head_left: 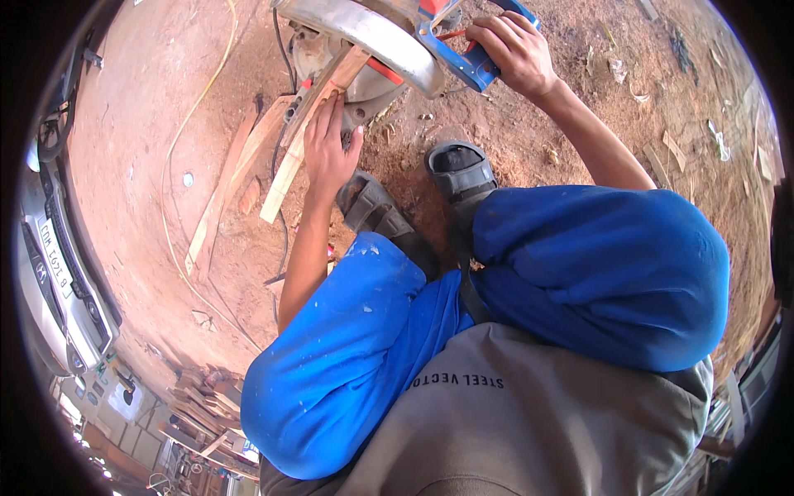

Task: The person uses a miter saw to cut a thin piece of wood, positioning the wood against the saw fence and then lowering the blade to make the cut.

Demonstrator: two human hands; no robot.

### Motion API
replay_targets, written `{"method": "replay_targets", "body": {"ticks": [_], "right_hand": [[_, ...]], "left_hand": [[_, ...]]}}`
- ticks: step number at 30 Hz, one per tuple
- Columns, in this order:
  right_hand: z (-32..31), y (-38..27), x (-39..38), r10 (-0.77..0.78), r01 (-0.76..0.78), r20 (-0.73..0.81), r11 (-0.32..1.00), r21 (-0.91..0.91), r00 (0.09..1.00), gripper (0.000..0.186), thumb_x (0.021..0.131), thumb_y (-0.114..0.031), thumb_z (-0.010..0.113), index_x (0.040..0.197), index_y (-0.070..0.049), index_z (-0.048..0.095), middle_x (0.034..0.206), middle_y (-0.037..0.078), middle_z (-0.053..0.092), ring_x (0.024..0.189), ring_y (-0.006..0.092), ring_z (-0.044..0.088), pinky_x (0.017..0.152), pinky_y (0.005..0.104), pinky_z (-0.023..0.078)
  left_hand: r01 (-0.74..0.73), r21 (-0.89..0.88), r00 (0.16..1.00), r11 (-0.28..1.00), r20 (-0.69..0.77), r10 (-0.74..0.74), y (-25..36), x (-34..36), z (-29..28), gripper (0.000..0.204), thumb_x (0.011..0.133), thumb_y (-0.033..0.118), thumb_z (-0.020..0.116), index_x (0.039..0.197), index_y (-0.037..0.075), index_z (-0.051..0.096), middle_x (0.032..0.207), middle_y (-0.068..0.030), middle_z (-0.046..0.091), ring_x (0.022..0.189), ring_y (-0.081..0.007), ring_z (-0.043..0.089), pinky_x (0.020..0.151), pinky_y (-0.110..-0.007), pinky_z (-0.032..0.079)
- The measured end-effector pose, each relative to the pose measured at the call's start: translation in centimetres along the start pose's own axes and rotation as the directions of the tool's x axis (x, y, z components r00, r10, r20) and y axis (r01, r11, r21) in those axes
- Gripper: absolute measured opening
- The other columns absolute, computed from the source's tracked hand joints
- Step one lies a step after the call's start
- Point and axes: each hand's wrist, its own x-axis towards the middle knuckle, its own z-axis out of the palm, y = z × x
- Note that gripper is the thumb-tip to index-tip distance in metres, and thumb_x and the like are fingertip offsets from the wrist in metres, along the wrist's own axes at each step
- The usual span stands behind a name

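A chop saw stands on the ground at the top of the view, its rounded silver blade guard [372, 35] facing me. My right hand [514, 56] is closed around the saw's blue handle [478, 74], to the right of the guard. A narrow wooden strip [284, 180] lies across the saw's base and slants toward me, its far end close under the guard. My left hand [329, 149] rests on this strip with fingers stretched along it and thumb apart. The guard hides the blade.
Longer wooden strips [223, 198] lie left of the saw. A yellowish cord [171, 157] curves over the dusty ground. My sandalled feet [376, 207] are close below the saw. A parked car [62, 264] stands far left, and a wood pile [203, 413] lies at lower left.
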Motion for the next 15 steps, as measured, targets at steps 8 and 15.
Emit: {"method": "replay_targets", "body": {"ticks": [8,15], "right_hand": [[-0.4,0.0,0.7,0.006,-0.007,0.040,1.000,0.015,0.999,0.046,0.079,-0.015,0.074,0.124,-0.013,0.065,0.118,0.005,0.067,0.106,0.0264,0.069,0.097,0.0406,0.054],[-1.0,0.0,1.1,0.005,-0.010,0.104,0.999,0.045,0.995,0.041,0.080,-0.013,0.074,0.120,-0.013,0.065,0.118,0.004,0.068,0.106,0.0256,0.070,0.098,0.0400,0.053]], "left_hand": [[0.033,0.008,0.999,0.999,0.004,-0.033,0.2,-0.1,-0.3,0.062,0.097,0.029,0.068,0.150,-0.001,0.052,0.154,-0.0189,0.053,0.140,-0.0379,0.050,0.115,-0.049,0.039],[0.026,0.038,0.999,0.999,-0.043,-0.025,0.1,-0.2,-0.1,0.063,0.092,0.028,0.072,0.147,0.001,0.056,0.151,-0.0148,0.055,0.140,-0.0348,0.051,0.114,-0.047,0.041]]}}
